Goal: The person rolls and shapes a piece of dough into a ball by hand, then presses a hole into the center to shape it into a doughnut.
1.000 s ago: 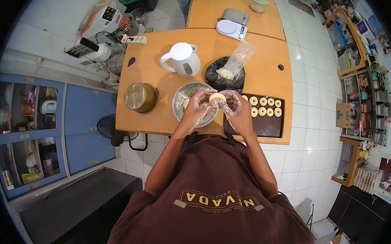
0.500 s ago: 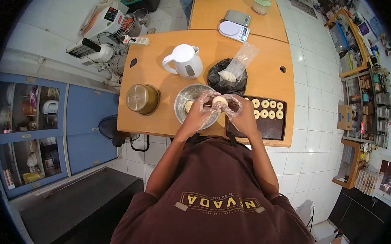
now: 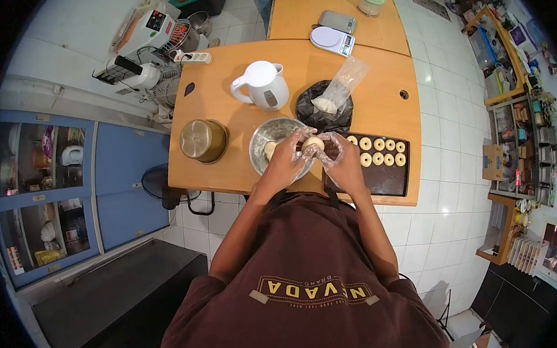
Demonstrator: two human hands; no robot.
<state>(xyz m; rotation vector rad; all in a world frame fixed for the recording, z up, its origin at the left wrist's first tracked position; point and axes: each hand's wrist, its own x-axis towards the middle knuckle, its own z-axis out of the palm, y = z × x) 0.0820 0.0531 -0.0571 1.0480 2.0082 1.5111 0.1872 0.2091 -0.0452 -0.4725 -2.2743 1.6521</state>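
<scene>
A small round piece of pale dough (image 3: 313, 144) sits between my two hands, over the right rim of a metal bowl (image 3: 257, 132). My left hand (image 3: 288, 156), in a clear plastic glove, grips it from the left. From the other side my right hand (image 3: 340, 155), gloved the same way, closes its fingers on it too. More dough (image 3: 270, 150) lies in the bowl, partly hidden by my left hand. Beside my right hand is a dark baking tray (image 3: 380, 182) with several ring-shaped dough pieces (image 3: 378, 159) in rows.
A black plastic bag (image 3: 306, 109) with a clear bag of white material (image 3: 334, 98) lies beyond the bowl. A white electric kettle (image 3: 264, 86), an upturned metal pot (image 3: 201, 141) and a kitchen scale (image 3: 332, 41) stand on the wooden table (image 3: 222, 63).
The dough has turned slightly between my fingers, and both hands stay almost in place. The view has shifted a little.
</scene>
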